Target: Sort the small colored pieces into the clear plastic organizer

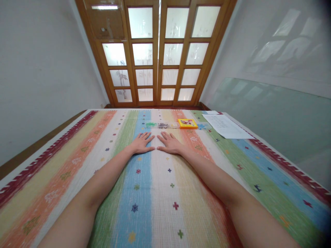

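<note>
My left hand (142, 143) lies flat, palm down, on a striped multicoloured cloth (77, 162), fingers stretched out and holding nothing. My right hand (169, 142) lies flat right beside it, also open, thumbs almost touching. Just beyond the fingertips rests a clear plastic bag or tray of small green and dark pieces (160, 125). To its right sits a small yellow box (187, 123). Neither hand touches these things.
A white printed sheet of paper (226, 126) lies at the far right of the cloth. Wooden doors with frosted glass panes (155, 51) stand behind the surface. A white wall is on the left and a glossy wall on the right.
</note>
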A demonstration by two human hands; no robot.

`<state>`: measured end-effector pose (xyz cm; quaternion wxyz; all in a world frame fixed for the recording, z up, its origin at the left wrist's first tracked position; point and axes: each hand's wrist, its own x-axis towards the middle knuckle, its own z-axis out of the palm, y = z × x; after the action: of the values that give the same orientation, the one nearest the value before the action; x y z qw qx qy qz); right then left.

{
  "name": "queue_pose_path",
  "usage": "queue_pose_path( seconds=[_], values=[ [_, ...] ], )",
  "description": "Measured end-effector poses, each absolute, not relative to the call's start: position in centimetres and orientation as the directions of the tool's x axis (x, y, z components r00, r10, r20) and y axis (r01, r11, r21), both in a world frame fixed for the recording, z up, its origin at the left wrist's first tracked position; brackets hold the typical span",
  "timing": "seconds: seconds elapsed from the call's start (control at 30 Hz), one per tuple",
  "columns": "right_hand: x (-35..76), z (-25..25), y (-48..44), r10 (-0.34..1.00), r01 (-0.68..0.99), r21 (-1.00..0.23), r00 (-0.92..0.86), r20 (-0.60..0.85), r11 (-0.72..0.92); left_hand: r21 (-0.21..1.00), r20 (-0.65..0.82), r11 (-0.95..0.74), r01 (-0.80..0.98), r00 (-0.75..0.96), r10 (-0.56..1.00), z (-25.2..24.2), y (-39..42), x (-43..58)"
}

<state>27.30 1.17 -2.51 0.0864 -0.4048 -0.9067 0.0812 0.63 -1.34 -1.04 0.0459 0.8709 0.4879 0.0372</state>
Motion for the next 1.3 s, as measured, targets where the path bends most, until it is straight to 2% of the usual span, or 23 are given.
queue_pose_path(
  seconds=[0.27, 0.53, 1.3],
  values=[
    [27.4, -2.3, 0.9, 0.69, 0.655, -0.222, -0.699, 0.185, 0.723, 0.106, 0.077, -0.586, 0.803, 0.581, 0.81, -1.2, -1.2, 0.6],
    [27.1, -3.0, 1.6, 0.669, 0.634, -0.233, -0.732, 0.128, 0.738, 0.104, -0.001, -0.615, 0.782, 0.619, 0.786, -1.7, -0.7, 0.6],
    [27.2, -2.7, 1.3, 0.675, 0.648, -0.213, -0.732, 0.094, 0.732, 0.122, 0.057, -0.649, 0.75, 0.648, 0.759, -2.9, -0.1, 0.2]
  ],
)
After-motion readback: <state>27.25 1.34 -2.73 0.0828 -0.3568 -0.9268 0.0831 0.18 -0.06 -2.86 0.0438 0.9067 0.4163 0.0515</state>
